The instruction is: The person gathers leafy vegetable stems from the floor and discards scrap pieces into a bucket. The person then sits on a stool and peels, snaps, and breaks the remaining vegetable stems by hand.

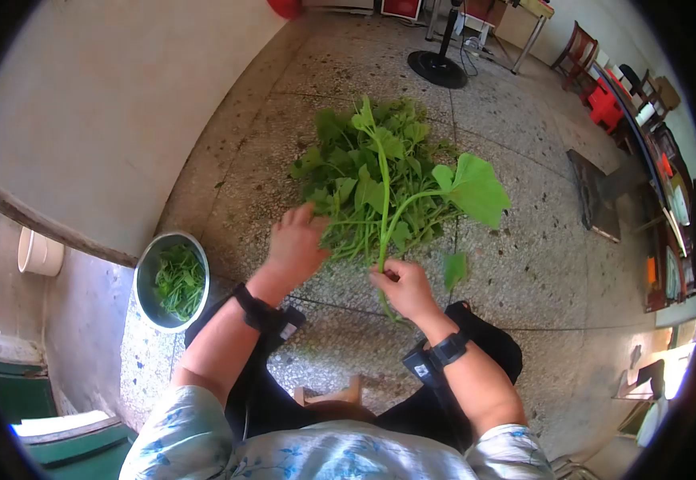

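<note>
At the floor's left edge, a white bucket (40,250) stands beyond the end of the wall (124,112), its contents out of sight. Right of it, near the wall's lower corner, a metal bowl (146,282) rests on the floor (516,272), with cut green stems and leaves (180,284) heaped inside, below the rim. Next, the left hand (296,248) is blurred at the near left edge of a leafy pile (348,180) on the floor; whether its fingers are spread or gripping, I cannot tell. The right hand (402,286) pinches a long green stem (384,180) near its lower end, in front of the pile; a loose leaf (456,270) lies just right.
</note>
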Available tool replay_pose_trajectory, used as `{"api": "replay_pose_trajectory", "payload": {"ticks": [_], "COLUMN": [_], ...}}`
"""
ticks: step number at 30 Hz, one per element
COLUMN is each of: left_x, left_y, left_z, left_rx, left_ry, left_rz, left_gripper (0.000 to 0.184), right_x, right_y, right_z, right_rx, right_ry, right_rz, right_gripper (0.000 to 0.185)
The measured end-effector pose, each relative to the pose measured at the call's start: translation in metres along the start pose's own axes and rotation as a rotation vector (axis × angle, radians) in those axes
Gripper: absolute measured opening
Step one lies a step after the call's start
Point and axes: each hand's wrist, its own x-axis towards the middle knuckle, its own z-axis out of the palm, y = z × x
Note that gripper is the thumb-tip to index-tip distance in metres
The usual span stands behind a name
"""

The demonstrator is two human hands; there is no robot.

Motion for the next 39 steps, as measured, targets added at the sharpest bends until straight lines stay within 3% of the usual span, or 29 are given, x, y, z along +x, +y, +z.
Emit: {"api": "replay_pose_trajectory", "payload": {"ticks": [1,3,5,7,8,11,12,13,15,17,19,24,27,30,33,39], "left_x": [0.003,0.007,0.006,-0.002,-0.002,0.003,0.004,0.003,0.000,-0.001,-0.002,-0.006,-0.007,-0.012,-0.013,-0.014], "left_y": [0.019,0.043,0.067,0.077,0.075,0.066,0.063,0.063,0.059,0.055,0.051,0.040,0.038,0.035,0.037,0.034], "left_z": [-0.005,-0.003,-0.001,0.002,0.007,0.012,0.018,0.027,0.028,0.021,0.015,0.016,0.007,0.018,0.012,0.011], "left_rx": [0.045,-0.220,-0.314,-0.129,-0.092,0.003,0.009,0.009,0.014,-0.084,-0.086,-0.087,-0.024,-0.057,-0.083,-0.232], "left_ry": [0.048,-0.067,-0.010,-0.138,-0.200,-0.474,-0.473,-0.441,-0.404,-0.258,-0.247,-0.274,-0.258,-0.175,-0.235,-0.161], "left_rz": [0.184,0.373,0.553,0.363,0.291,0.271,0.236,0.210,0.177,0.133,0.137,0.183,0.217,0.284,0.283,0.166], "left_gripper": [0.021,0.025,0.021,0.013,0.012,0.013,0.013,0.019,0.024,0.035,0.044,0.028,0.017,0.013,0.010,0.018], "right_x": [0.000,-0.002,-0.002,0.001,0.002,0.003,0.004,-0.001,-0.006,-0.006,-0.005,-0.005,-0.004,-0.001,0.001,0.001], "right_y": [0.001,0.004,0.011,0.052,0.057,0.075,0.061,0.048,0.024,0.016,0.007,0.000,-0.005,-0.002,-0.007,-0.020], "right_z": [0.000,0.002,0.002,0.001,0.004,0.004,0.011,0.009,0.015,0.022,0.026,0.027,0.029,0.024,0.020,0.012], "right_rx": [-0.069,-0.137,-0.375,-0.655,-0.395,-0.348,-0.411,-0.158,0.087,0.139,0.093,0.037,0.016,0.212,0.115,0.186], "right_ry": [0.028,0.031,0.105,0.062,0.100,0.144,0.145,0.084,0.013,-0.013,-0.024,-0.048,-0.078,-0.043,-0.021,0.082], "right_rz": [0.021,0.044,-0.052,-0.260,-0.179,-0.310,-0.397,-0.154,0.089,0.228,0.238,0.259,0.246,0.272,0.138,0.049], "right_gripper": [0.016,0.018,0.021,0.021,0.021,0.020,0.019,0.018,0.017,0.017,0.020,0.025,0.018,0.019,0.018,0.012]}}
